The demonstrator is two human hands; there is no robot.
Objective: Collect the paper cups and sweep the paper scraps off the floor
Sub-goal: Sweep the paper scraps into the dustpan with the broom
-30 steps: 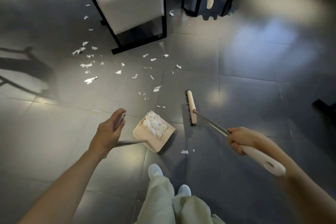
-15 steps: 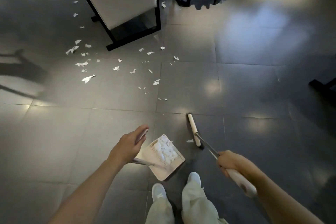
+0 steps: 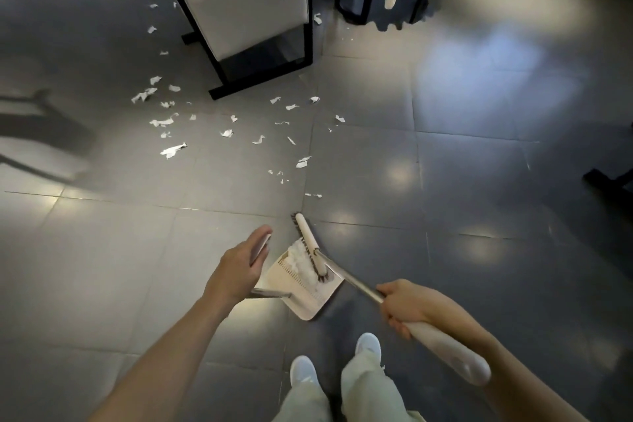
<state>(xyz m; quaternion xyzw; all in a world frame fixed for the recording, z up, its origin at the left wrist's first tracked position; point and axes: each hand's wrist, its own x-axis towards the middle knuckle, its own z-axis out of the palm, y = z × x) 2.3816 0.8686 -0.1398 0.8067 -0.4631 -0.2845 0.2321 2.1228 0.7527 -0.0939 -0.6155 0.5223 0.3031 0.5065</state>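
— What is nearest?
— Two white shoes [image 3: 302, 370], below both hands. The right hand [image 3: 407, 307] has its fingers curled tight round one broom with a smooth cream plastic grip and a thin metal shaft [image 3: 363, 288].
— And the brush head [image 3: 308, 240]?
— A cream bar with dark bristles, just right of the left fingertips. It lies across one flat, ribbed beige plastic dustpan [image 3: 308, 301], against a fluffy heap of torn white paper scraps [image 3: 301, 262] inside.
— The left hand [image 3: 239, 267]?
— Its fingers are closed round the dustpan's upright metal handle [image 3: 270, 292].
— Farther out?
— Well over twenty loose scraps [image 3: 173, 150], thin and ragged, lie on the glossy grey tiled floor [image 3: 445, 216] beyond the fingertips. They reach as far as one grey upholstered armchair on a black metal frame [image 3: 246, 7].
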